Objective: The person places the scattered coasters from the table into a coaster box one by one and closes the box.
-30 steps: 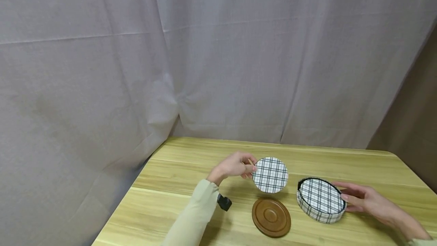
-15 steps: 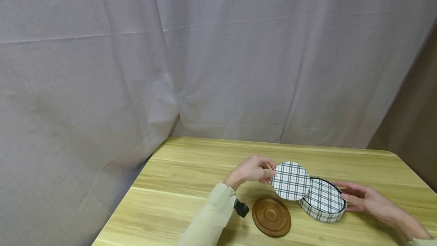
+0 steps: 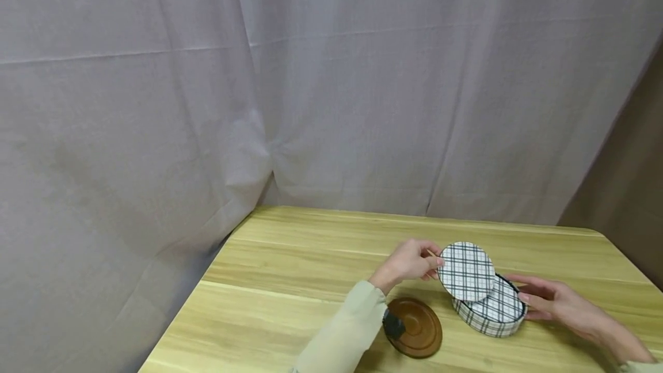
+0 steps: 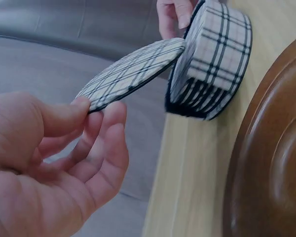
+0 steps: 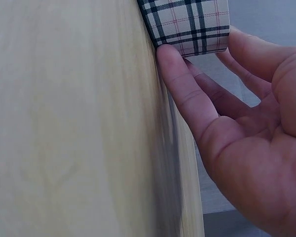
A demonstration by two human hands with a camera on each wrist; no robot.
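My left hand (image 3: 409, 259) pinches a round plaid coaster (image 3: 466, 271) by its left edge, between thumb and fingers. The coaster is tilted, and its far edge overlaps the round plaid coaster holder (image 3: 484, 322). In the left wrist view that edge of the coaster (image 4: 133, 69) comes right at the holder's open top. Through a gap in the holder's wall (image 4: 222, 47), edges of several stacked coasters (image 4: 200, 94) show. My right hand (image 3: 559, 301) grips the holder's right side; in the right wrist view, thumb and fingers (image 5: 180, 74) lie around its plaid wall.
A round brown wooden disc with ringed grooves (image 3: 427, 338) lies on the wooden table (image 3: 290, 269), left of the holder. The black wrist camera (image 3: 393, 326) on my left arm covers part of it. A grey curtain (image 3: 352, 102) hangs behind the table.
My left hand has carried the coaster rightward, from above the wooden disc to over the holder's left part. The right hand and the holder have stayed in place.
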